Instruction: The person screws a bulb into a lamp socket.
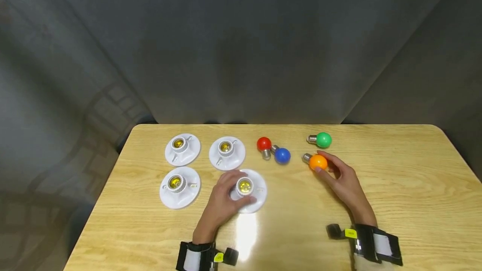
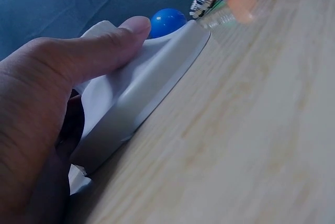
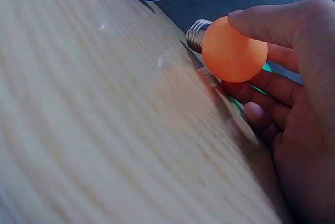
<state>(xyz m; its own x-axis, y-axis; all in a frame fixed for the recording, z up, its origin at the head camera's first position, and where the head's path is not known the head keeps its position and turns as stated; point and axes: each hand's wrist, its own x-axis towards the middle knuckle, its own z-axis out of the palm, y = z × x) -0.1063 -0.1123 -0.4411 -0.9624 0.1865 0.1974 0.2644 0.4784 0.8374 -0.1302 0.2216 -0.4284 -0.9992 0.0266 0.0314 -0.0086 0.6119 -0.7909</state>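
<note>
Head view: green bulb [image 1: 324, 140] beyond orange bulb [image 1: 318, 162] (between fingers [image 1: 334, 160])

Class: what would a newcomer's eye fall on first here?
Probably the bright orange bulb, pinched by the right hand, with the green bulb beyond and the red bulb and blue bulb leftward. Next, the left hand grips a white lamp holder; three similar holders sit further left.
</note>
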